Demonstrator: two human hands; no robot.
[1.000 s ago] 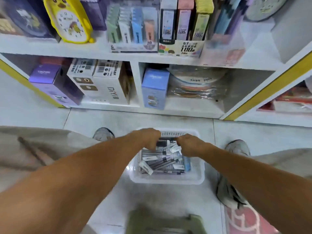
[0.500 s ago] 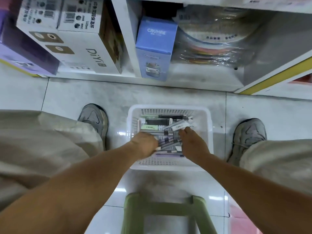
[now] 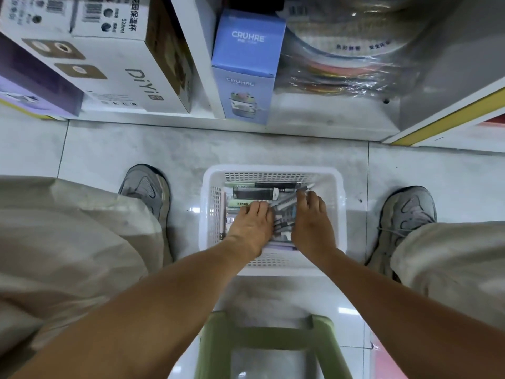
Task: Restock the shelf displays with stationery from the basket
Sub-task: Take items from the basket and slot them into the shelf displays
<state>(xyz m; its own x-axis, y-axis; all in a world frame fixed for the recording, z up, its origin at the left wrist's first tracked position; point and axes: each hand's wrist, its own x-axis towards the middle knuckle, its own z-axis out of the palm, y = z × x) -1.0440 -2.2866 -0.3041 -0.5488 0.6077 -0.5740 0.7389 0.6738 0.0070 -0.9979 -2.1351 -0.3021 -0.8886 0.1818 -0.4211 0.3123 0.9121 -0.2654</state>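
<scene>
A white plastic basket sits on the floor tiles between my feet. It holds a loose pile of pens and small stationery packs, among them a black pack and a green one near the far wall. Both my hands are down inside it. My left hand curls its fingers over pens at the middle left of the pile. My right hand grips a few grey pens whose tips point up and to the right. The pens under both palms are hidden.
The lowest white shelf runs just beyond the basket, carrying a blue CRUHRE box, white DiYi boxes and wrapped coloured rolls. A green stool stands under me. My shoes flank the basket.
My head has tilted down, so the upper shelf has left the view. Both hands have pushed deeper into the basket and moved further over the pens.
</scene>
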